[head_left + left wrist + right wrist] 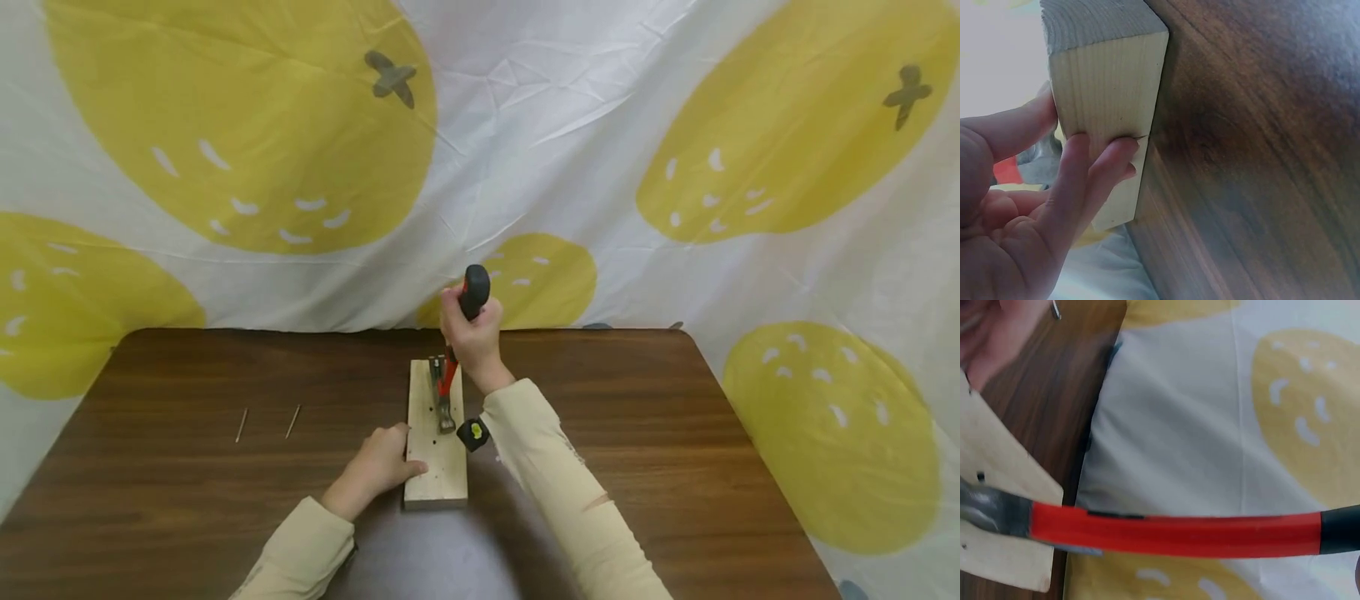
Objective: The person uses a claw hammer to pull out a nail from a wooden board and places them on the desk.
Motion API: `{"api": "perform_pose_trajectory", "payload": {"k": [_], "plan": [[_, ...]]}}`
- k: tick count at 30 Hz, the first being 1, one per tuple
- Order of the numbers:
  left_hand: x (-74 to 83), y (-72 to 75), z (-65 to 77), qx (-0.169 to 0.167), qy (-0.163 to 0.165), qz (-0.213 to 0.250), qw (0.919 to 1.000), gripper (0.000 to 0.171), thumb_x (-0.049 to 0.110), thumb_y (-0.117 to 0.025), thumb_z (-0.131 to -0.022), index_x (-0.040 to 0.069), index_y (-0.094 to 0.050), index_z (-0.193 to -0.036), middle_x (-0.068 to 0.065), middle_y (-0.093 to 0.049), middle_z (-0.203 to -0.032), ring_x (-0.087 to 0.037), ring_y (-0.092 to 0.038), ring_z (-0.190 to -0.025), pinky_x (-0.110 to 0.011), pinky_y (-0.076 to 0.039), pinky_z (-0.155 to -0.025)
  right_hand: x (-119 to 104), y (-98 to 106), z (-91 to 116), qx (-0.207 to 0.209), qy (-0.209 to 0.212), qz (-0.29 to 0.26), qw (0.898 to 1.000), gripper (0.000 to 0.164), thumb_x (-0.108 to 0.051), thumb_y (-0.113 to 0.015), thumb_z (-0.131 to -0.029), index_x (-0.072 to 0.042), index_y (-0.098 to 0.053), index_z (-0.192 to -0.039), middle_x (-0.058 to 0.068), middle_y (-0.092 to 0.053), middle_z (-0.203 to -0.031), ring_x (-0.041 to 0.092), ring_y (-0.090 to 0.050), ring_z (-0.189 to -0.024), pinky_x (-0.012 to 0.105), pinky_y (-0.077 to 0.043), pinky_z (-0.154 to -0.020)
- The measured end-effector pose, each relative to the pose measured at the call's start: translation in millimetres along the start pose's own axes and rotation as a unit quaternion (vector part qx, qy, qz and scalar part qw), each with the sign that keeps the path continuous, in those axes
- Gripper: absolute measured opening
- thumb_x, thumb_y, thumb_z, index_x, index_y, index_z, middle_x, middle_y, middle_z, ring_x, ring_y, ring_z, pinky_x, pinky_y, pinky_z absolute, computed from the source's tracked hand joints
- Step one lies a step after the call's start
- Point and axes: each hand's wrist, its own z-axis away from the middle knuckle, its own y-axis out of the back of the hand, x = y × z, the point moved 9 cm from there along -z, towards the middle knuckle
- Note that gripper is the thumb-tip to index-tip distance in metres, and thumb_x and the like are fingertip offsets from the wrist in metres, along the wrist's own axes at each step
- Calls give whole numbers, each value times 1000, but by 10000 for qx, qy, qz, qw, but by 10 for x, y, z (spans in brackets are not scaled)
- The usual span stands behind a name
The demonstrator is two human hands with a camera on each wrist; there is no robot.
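Observation:
A pale wooden block (pixel 437 467) lies lengthwise on the table, with several small dark spots on its top. My left hand (pixel 384 460) grips its left side near the front. In the left wrist view, fingertips press the block's side face while the thumb reaches over the top. My right hand (pixel 474 337) holds a hammer (pixel 1175 534) by its red and black handle, the black end pointing up. The metal hammer head (pixel 446 417) is low over the middle of the block. A narrow grey metal piece (pixel 436 367) shows at the block's far end, partly behind the handle.
Two loose nails (pixel 242 425) lie on the brown wooden table (pixel 165 500), left of the block. A white cloth (pixel 525 150) printed with yellow fruit hangs right behind the table's back edge. A small black device (pixel 473 434) sits at my right wrist.

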Motion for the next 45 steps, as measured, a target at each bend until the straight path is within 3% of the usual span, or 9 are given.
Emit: {"api": "perform_pose_trajectory", "payload": {"k": [4,10,16,20,26,31,36,40,45], "plan": [[-6,29,-34,77,-20,-15,10000,49,21,-76,-72,-12,-55,-101,-25,-62,-89,-37,-61,-84,-45,-50,-68,-71,-40,94,-234,498,-319,9980,47,-29,-57,-88,12,-42,-71,11,-35,-41,12,-32,-31,26,-28,-30],[-46,25,-75,55,0,7,10000,48,20,-76,-72,-13,-55,-100,-25,-62,-89,-38,-61,-83,-46,-50,-70,308,255,441,-589,975,-1381,9839,12,-13,-51,-92,-3,-53,-85,0,-39,-47,8,-34,-37,23,-31,-36],[-72,18,-116,47,-13,-102,9999,47,20,-76,-72,-11,-56,-99,-25,-62,-88,-38,-61,-82,-46,-50,-69,-468,47,414,-905,1099,-1109,9836,32,-17,-48,-94,1,-39,-69,7,-29,-44,15,-28,-35,26,-28,-34],[-112,20,-150,81,-30,-111,9999,47,20,-76,-71,-12,-55,-99,-26,-62,-89,-38,-61,-83,-45,-50,-70,-611,129,457,-872,1199,-1113,9827,34,-11,-45,-94,2,-34,-65,7,-28,-44,16,-28,-36,27,-28,-35],[-169,100,-198,90,15,-57,9999,52,21,-76,-72,-14,-54,-104,-27,-62,-92,-35,-61,-86,-44,-50,-72,-141,488,617,-760,1062,-1355,9821,32,-14,-41,-95,-7,-39,-64,1,-33,-45,12,-33,-38,27,-33,-39],[-185,169,-207,-63,-155,-51,9998,58,24,-74,-74,-15,-51,-111,-29,-60,-100,-40,-59,-93,-48,-48,-78,-22,429,513,-656,902,-1696,9792,25,-16,-40,-96,-11,-45,-72,0,-31,-45,10,-31,-36,25,-30,-36],[-145,416,-233,878,-725,51,9935,61,22,-65,-83,-18,-41,-123,-35,-49,-118,-46,-48,-109,-52,-40,-90,-369,170,272,-724,728,-1774,9788,32,-18,-43,-96,-6,-37,-66,3,-24,-41,12,-22,-31,25,-24,-31],[-83,633,-198,1879,-1116,234,9755,47,7,-61,-84,-12,-45,-124,-29,-51,-121,-43,-48,-112,-52,-38,-93,-538,130,153,-846,537,-2125,9720,36,-16,-43,-96,-3,-31,-63,3,-22,-41,12,-21,-31,24,-23,-31],[45,688,-127,2610,-1779,24,9488,27,4,-64,-82,-4,-60,-107,-17,-62,-103,-32,-59,-96,-44,-47,-83,-623,77,86,-1032,224,-2458,9635,37,-18,-41,-96,-5,-31,-63,1,-23,-42,10,-21,-31,22,-22,-31]]}}
